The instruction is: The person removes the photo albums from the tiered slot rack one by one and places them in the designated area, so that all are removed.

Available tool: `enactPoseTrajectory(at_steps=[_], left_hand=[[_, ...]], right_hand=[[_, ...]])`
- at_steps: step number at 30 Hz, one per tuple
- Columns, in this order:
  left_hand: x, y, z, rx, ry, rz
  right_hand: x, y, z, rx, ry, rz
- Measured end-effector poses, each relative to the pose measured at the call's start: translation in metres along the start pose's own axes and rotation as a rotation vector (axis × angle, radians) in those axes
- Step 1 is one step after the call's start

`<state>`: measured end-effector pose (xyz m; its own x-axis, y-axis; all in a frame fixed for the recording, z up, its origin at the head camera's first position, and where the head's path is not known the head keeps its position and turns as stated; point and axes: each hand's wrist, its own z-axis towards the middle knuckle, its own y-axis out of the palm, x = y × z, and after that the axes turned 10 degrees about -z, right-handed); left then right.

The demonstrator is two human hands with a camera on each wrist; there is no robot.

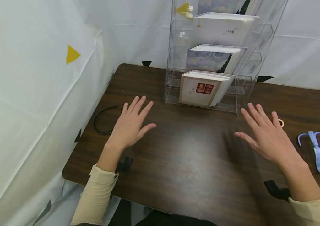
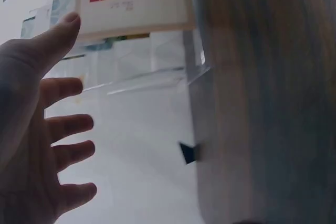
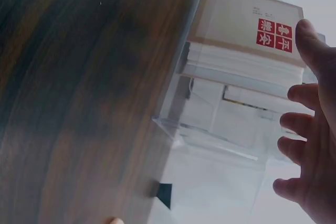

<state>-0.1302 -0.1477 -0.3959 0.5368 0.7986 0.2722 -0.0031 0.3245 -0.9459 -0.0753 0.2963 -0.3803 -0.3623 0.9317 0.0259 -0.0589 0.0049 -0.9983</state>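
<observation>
My left hand [image 1: 130, 127] hovers over the left part of the dark wooden table with its fingers spread, holding nothing. On the right, my right hand [image 1: 270, 138] is likewise spread above the table and holds nothing. Between and beyond them stands a clear acrylic tiered rack [image 1: 237, 91]. Its lowest tier carries a beige book with red square characters [image 1: 200, 89], also seen beside the thumb in both wrist views. Behind that stand a purple patterned book [image 1: 208, 59] and a white book [image 1: 219, 31], with another patterned one higher up, partly cut off.
A black coiled cord [image 1: 100, 122] lies left of my left hand. Right of my right hand lie a light-blue ribbon-wrapped hook-shaped thing [image 1: 318, 152] and a small tan ring [image 1: 281, 123], partly hidden. White sheeting [image 1: 35, 94] with yellow and black patches surrounds the table [image 1: 188, 163].
</observation>
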Motion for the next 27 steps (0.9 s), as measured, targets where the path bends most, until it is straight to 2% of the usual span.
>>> enactPoseTrajectory(at_steps=[4,7,10,14,18,21,27], left_hand=[[-0.002,0.008,0.007,0.056,0.012,-0.116],[-0.005,0.014,0.018,0.091,0.003,-0.219],[-0.012,0.018,0.040,0.132,0.001,-0.333],[-0.024,0.021,0.076,0.197,-0.004,-0.491],[-0.030,0.021,0.110,0.263,-0.062,-0.570],[-0.032,0.022,0.130,0.279,-0.122,-0.597],[-0.036,0.025,0.159,0.292,-0.216,-0.815]], right_hand=[[0.000,0.002,0.006,0.055,0.018,0.067],[0.000,0.005,0.015,0.116,0.054,0.139],[-0.001,0.008,0.029,0.171,0.109,0.227],[-0.003,0.015,0.052,0.254,0.183,0.371],[-0.006,0.021,0.078,0.310,0.255,0.507],[-0.011,0.022,0.093,0.316,0.328,0.569],[-0.015,0.023,0.114,0.316,0.406,0.663]])
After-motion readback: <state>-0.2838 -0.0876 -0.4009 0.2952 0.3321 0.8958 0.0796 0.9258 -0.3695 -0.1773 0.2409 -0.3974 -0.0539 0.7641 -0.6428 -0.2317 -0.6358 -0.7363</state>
